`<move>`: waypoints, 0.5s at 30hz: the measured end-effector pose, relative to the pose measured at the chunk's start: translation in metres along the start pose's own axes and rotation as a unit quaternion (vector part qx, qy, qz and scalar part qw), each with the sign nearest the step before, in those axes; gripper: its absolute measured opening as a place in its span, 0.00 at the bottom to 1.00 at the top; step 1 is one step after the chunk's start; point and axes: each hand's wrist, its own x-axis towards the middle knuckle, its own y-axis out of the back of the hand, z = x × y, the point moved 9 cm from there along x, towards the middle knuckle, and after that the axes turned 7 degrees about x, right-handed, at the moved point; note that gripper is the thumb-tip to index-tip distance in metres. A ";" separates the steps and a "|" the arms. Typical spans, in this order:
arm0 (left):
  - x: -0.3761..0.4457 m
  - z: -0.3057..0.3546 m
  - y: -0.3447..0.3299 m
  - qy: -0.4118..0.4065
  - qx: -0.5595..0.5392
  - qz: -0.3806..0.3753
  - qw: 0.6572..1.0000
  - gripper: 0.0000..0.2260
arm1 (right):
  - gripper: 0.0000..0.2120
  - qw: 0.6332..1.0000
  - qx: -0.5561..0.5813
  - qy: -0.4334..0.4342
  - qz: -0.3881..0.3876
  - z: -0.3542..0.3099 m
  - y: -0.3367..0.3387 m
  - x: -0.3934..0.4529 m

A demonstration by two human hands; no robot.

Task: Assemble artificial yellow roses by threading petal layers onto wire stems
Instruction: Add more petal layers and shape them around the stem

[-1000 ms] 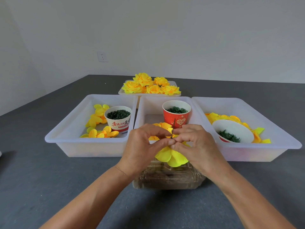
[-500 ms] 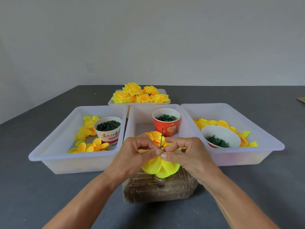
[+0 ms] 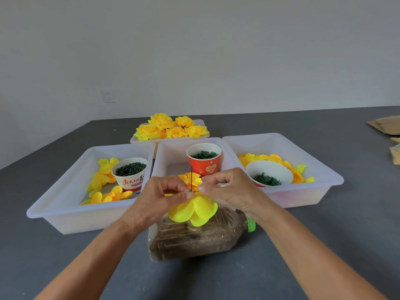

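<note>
Yellow fabric petal layer (image 3: 192, 210) sits at frame centre, pinched by both hands: left hand (image 3: 161, 199) at 9 o'clock, right hand (image 3: 232, 191) at 3 o'clock, fingertips meeting round thin dark wire stem (image 3: 191, 177) standing upright. Clear plastic sand-filled bottle (image 3: 194, 239) lies at 6 o'clock on grey worktop (image 3: 324, 245).

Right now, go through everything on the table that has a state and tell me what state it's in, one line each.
left hand: pinching the petal layer
right hand: pinching the petal layer
petal layer: threaded on the wire stem
wire stem: upright
red cup: upright, holding green pieces
white cup: upright, full
tipped cup: on its side
bottle: lying down, capped
finished roses: piled in the far tray
</note>
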 end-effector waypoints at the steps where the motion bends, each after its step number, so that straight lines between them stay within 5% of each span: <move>1: 0.001 0.000 0.000 0.001 0.001 -0.007 1.000 0.05 | 0.05 1.000 -0.001 0.003 0.022 -0.003 0.012 0.003; 7: 0.002 0.002 -0.002 0.012 -0.002 -0.019 1.000 0.06 | 0.05 0.974 -0.143 -0.015 0.172 -0.005 0.106 0.041; 15: 0.004 -0.002 0.001 0.002 -0.015 -0.003 1.000 0.05 | 0.06 0.896 -0.392 -0.142 0.152 0.039 0.150 0.124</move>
